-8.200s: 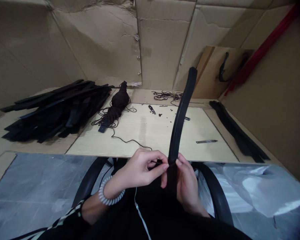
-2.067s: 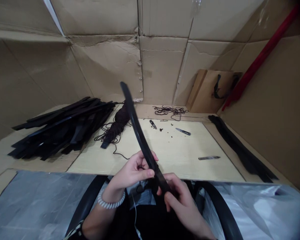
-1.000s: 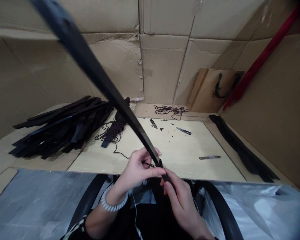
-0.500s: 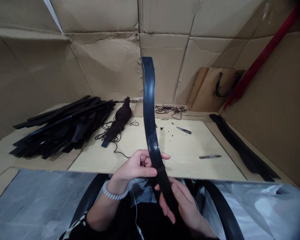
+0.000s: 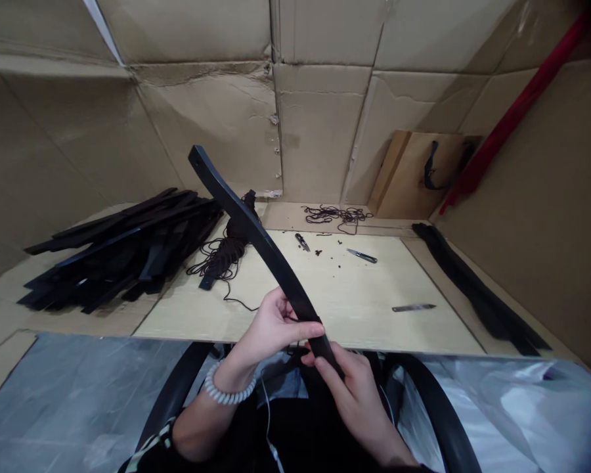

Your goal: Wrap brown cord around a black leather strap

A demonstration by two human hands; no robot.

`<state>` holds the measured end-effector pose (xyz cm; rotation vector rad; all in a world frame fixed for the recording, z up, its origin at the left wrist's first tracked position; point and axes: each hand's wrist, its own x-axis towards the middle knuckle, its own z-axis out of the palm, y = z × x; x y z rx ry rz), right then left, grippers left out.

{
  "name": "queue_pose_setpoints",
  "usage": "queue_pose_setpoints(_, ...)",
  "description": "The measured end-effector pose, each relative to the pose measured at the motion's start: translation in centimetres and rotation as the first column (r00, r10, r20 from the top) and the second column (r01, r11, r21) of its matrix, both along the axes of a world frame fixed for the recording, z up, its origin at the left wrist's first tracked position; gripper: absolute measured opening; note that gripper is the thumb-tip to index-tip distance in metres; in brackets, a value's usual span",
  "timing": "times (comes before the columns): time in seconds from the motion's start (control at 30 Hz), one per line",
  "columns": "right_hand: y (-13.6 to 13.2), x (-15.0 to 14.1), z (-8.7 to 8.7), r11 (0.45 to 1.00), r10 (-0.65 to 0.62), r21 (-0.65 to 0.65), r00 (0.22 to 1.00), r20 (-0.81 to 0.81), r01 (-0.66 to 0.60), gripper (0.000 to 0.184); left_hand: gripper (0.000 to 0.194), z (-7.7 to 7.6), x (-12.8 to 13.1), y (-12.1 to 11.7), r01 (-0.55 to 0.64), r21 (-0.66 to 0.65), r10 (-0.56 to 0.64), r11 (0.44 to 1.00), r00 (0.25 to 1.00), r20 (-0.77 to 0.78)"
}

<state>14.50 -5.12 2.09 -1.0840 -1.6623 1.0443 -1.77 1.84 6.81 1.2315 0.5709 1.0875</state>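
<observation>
Swung back to the left since the previous frame, our black strap [image 5: 259, 240] now leans with its long axis diagonal: the narrow, rounded tip with a small hole points up and left, and the lower end points down and right toward our lap. It is curved along its length and held up in the air over the front edge of the pale wooden board [image 5: 354, 309], crossing in front of the dark cord bundle [image 5: 231, 253] in view. Our left hand [image 5: 270, 326] wraps the strap near its lower end in a narrow, closed grip, and our right hand [image 5: 355, 399] pinches the strap just below it, the hands touching. A white coil bracelet [image 5: 229, 392] sits on our left wrist. On the board lie thread snips [image 5: 302, 242] and a small knife [image 5: 362, 256]; a pile of black straps [image 5: 118, 253] lies left.
</observation>
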Motion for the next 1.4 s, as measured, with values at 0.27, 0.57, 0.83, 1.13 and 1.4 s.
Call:
queue_pose_setpoints(0.27,0.0,0.2,-0.2,0.831,0.291,-0.289,0.815,-0.501,-0.475,0.055,0.051,-0.3,-1.8,0.4,0.256,0.019,-0.255,0.966,0.966,-0.051)
queue_pose_setpoints(0.57,0.0,0.9,-0.5,0.828,0.384,-0.183,0.773,-0.504,-0.531,0.055,0.035,-0.2,-2.1,0.7,0.229,0.095,-0.229,0.969,0.973,-0.02)
queue_pose_setpoints(0.83,-0.3,1.5,0.6,0.976,0.186,-0.103,0.979,-0.083,-0.194,0.048,0.03,0.6,-1.0,0.3,0.054,0.103,-0.044,0.993,0.994,-0.097)
queue_pose_setpoints(1.13,-0.1,0.7,-0.2,0.896,0.192,-0.259,0.84,-0.508,-0.361,0.058,0.048,-1.1,-1.0,0.3,0.178,0.103,-0.187,0.979,0.978,0.086)
queue_pose_setpoints(1.4,-0.2,0.9,0.1,0.89,0.21,-0.232,0.805,-0.554,-0.391,0.054,0.054,-0.6,-1.4,-0.3,0.198,0.102,-0.204,0.975,0.977,0.057)
